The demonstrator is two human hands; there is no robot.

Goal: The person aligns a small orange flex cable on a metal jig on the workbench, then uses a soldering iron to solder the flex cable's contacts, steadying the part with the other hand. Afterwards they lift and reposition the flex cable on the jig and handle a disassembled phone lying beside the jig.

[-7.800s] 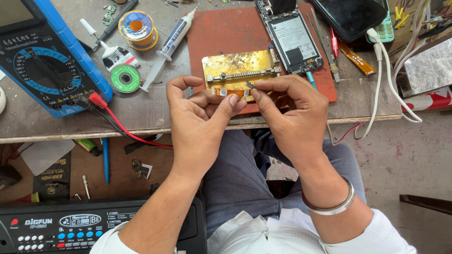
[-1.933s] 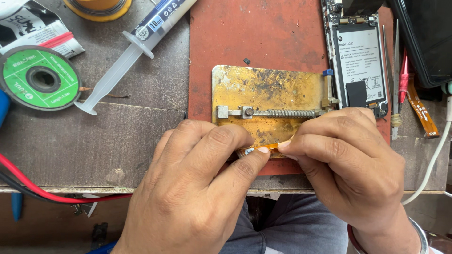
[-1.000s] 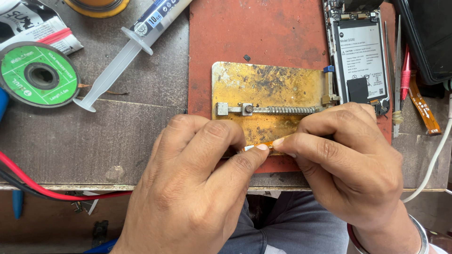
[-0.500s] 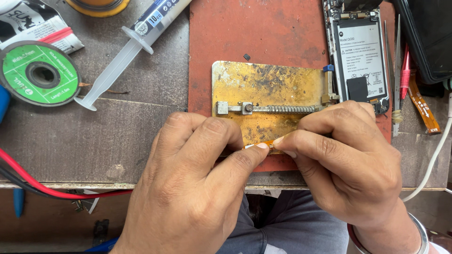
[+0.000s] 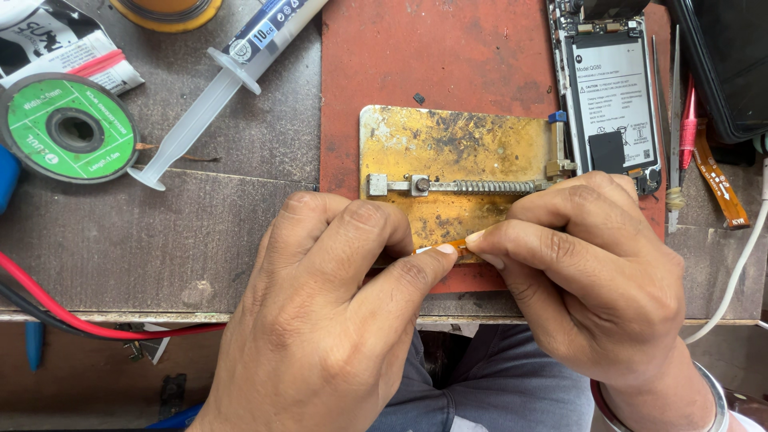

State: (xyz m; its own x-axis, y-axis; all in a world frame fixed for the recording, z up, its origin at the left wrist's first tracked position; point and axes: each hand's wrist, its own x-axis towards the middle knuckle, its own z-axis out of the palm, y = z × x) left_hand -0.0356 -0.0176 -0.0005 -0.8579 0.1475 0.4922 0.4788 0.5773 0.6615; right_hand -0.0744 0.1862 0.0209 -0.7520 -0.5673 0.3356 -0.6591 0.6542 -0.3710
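Observation:
A gold-coloured metal holder plate with a spring-loaded clamp bar lies on a red-brown mat. At its near edge my left hand and my right hand meet. Together they pinch a small orange flex strip between thumb and fingertips. Only a short piece of the strip shows between the fingers. Both hands cover the plate's front edge.
An opened phone lies at the mat's right edge, with a red tool and an orange flex cable beside it. A syringe, a green solder-wick spool and red and black leads lie to the left.
Over the last two seconds the hands have stayed at the plate's near edge, with only slight finger shifts on the strip. Earlier the plate was held up in both hands.

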